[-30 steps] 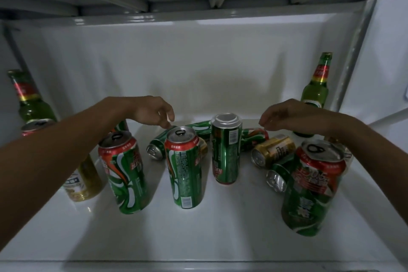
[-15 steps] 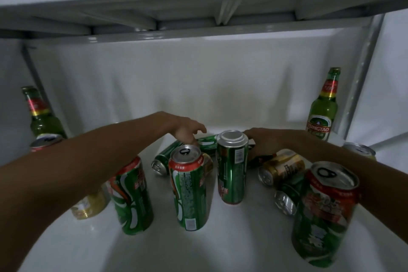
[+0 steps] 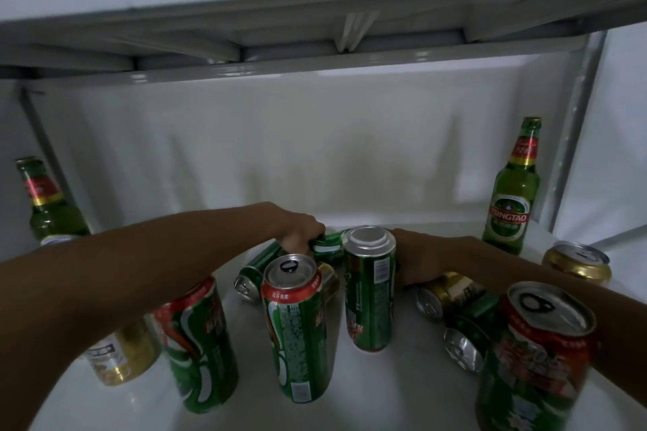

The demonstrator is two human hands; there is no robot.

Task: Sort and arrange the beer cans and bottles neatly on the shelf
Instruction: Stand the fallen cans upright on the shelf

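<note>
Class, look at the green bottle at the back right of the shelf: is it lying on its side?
No. The green bottle stands upright on the shelf, neck up, by the back right corner.

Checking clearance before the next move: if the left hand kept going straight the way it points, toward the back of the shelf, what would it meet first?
The left hand already grips a lying green can. Beyond it, only the white back wall seems to lie in that line, though depth is unclear.
</note>
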